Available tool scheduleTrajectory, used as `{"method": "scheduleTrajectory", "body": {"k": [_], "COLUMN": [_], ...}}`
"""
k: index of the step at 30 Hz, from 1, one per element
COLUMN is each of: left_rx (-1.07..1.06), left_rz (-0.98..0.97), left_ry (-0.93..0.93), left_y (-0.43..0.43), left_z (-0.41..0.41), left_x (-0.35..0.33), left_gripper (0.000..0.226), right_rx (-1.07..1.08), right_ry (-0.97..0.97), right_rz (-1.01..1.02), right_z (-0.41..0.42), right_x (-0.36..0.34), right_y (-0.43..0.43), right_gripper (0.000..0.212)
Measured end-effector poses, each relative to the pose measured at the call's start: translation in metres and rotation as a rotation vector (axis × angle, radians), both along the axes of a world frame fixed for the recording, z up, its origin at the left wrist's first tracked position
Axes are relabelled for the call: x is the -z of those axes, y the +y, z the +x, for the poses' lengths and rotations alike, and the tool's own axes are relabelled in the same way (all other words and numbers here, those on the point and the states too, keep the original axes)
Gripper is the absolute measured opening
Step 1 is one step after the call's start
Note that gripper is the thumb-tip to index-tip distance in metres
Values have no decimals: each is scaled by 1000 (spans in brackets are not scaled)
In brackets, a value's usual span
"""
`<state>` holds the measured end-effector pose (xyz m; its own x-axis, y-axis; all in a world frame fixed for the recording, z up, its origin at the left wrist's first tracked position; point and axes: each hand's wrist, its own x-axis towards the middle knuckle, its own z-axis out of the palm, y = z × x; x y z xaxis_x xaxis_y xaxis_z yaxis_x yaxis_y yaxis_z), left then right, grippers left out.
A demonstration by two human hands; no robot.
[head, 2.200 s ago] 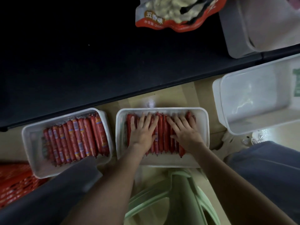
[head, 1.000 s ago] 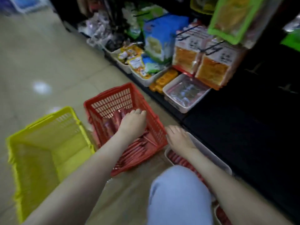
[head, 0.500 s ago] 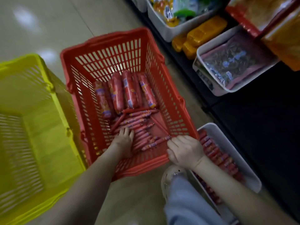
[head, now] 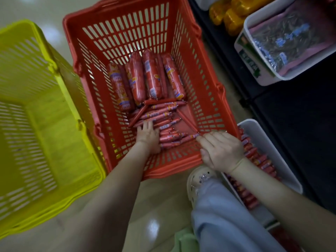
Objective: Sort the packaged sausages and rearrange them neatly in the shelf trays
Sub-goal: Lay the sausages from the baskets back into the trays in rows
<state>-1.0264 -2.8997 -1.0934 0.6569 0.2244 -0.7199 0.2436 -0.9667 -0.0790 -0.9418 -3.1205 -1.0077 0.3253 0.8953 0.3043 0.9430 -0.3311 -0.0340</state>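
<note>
Thin sausages lie piled on the floor of the red basket, near end; long axes mostly crosswise, a few skewed diagonal. Fat sausages lie behind them, long axes running away from the person. Left hand reaches down inside, palm down, fingers spread flat on the thin pile, gripping nothing. Right hand rests on the near-right rim, fingers curled, fingertip touching one thin sausage's end. White tray of sausages sits just right; yellow basket left.
</note>
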Motion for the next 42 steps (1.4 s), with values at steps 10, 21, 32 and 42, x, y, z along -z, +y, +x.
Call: {"method": "scheduleTrajectory", "body": {"k": [10, 21, 32, 42], "left_rx": [182, 102, 419, 301], "left_rz": [105, 247, -357, -1096], "left_ry": [-240, -1160, -1604, -598], "left_y": [-11, -16, -203, -416], "left_z": [15, 6, -6, -39], "left_x": [-43, -287, -487, -457], "left_gripper": [39, 18, 53, 28], "right_rx": [18, 292, 290, 887], "right_ry": [8, 1047, 1157, 1055], "right_rz": [-60, 132, 1081, 1303], "right_z": [2, 6, -83, -181], "right_x": [-3, -148, -371, -345], "right_y": [1, 11, -124, -331], "right_gripper": [46, 88, 46, 23]}}
